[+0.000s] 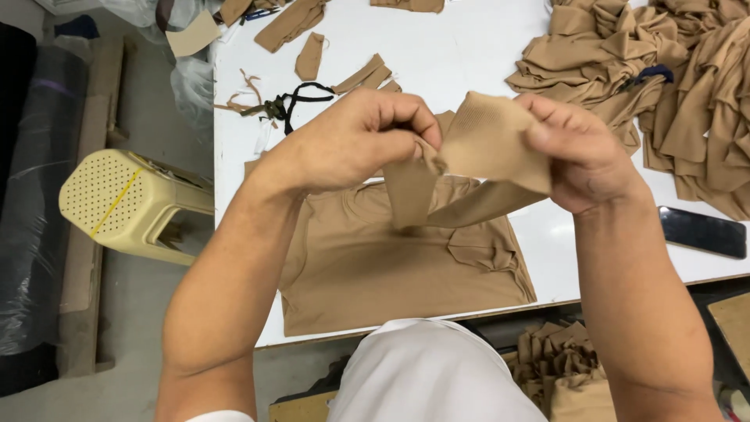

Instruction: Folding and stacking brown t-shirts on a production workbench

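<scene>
Tan ribbed fabric piece (488,141) pinched between left hand (355,141) and right hand (582,156).

Big heap of tan fabric pieces (648,55) piled at the far right of the white table (469,47), dark phone (701,232) lying near its edge. Black cord (301,100) tangled among scraps, maybe a strap. Yellow perforated plastic stool (129,205) tipped over on the floor.

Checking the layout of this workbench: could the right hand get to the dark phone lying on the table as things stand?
Probably yes, once it lets go. The phone lies flat on the white table just outside the right hand, nothing between, but both hands hold a tan fabric strip.
</scene>
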